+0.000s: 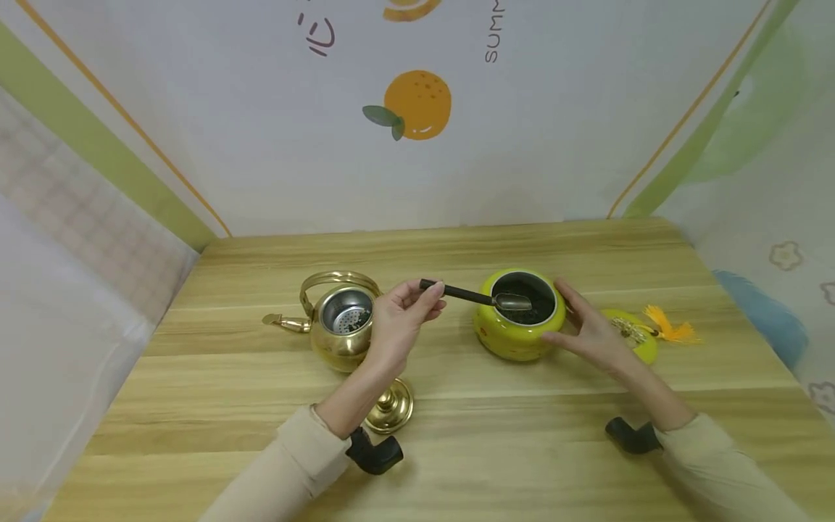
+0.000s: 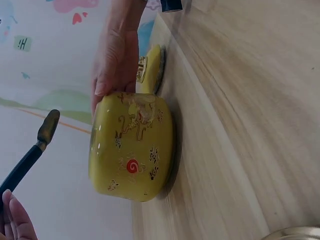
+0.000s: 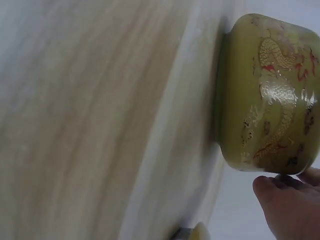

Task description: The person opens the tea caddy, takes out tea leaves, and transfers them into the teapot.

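Between thumb and fingers my left hand [image 1: 398,319] pinches the dark handle of a small scoop [image 1: 512,301]. The scoop's metal head is above the mouth of a squat yellow jar [image 1: 515,341], higher than the rim in the left wrist view. Dark, leaf-like contents show inside the jar. My right hand [image 1: 590,333] rests against the jar's right side, thumb and fingers spread and fairly straight. Gold and red dragon patterns cover the jar's wall [image 3: 275,95]. Left of my left hand stands a lidless brass teapot [image 1: 339,351], its strainer [image 1: 349,319] holding some dark bits.
A brass lid [image 1: 391,409] lies on the wooden table [image 1: 496,449] beside my left forearm. Behind my right hand lies the jar's yellow lid [image 1: 642,346] with an orange tassel [image 1: 672,326]. A printed white cloth [image 1: 522,159] hangs along the table's back edge.
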A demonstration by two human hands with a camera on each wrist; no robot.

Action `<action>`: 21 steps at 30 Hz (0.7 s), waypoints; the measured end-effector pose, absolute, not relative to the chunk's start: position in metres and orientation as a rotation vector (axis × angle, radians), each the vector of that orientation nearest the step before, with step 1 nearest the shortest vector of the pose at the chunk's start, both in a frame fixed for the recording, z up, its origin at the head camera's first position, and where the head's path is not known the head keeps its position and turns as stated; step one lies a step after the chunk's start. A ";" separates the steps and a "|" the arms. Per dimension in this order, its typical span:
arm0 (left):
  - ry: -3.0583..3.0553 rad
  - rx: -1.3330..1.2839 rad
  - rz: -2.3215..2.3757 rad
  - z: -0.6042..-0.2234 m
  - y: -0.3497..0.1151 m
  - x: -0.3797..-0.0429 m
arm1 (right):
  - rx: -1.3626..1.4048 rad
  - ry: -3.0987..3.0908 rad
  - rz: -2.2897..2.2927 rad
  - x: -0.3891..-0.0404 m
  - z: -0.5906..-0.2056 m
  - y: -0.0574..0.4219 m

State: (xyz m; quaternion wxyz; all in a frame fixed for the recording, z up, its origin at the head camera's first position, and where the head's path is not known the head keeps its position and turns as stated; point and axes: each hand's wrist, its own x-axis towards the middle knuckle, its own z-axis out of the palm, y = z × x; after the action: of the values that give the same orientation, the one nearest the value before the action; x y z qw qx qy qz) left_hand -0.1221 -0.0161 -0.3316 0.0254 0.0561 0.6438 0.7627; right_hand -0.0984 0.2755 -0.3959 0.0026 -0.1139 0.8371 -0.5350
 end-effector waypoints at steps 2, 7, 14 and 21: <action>1.997 0.180 2.346 -0.333 -0.010 -0.128 | -0.350 2.642 -1.651 -0.099 -0.396 0.275; 2.083 0.241 2.290 -0.336 0.002 -0.142 | -0.343 2.656 -1.643 -0.099 -0.397 0.273; 2.232 0.345 2.191 -0.335 0.013 -0.157 | -0.360 2.682 -1.655 -0.100 -0.400 0.272; 2.343 0.473 2.128 -0.340 0.021 -0.165 | -0.361 2.698 -1.652 -0.100 -0.403 0.273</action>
State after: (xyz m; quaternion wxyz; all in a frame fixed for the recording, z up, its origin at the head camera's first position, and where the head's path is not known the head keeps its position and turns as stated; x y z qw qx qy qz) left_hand -0.1653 0.0209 -0.3398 -0.0292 0.1478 0.7317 0.6647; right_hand -0.0997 0.2735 -0.4028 -0.0211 -0.1132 0.8471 -0.5189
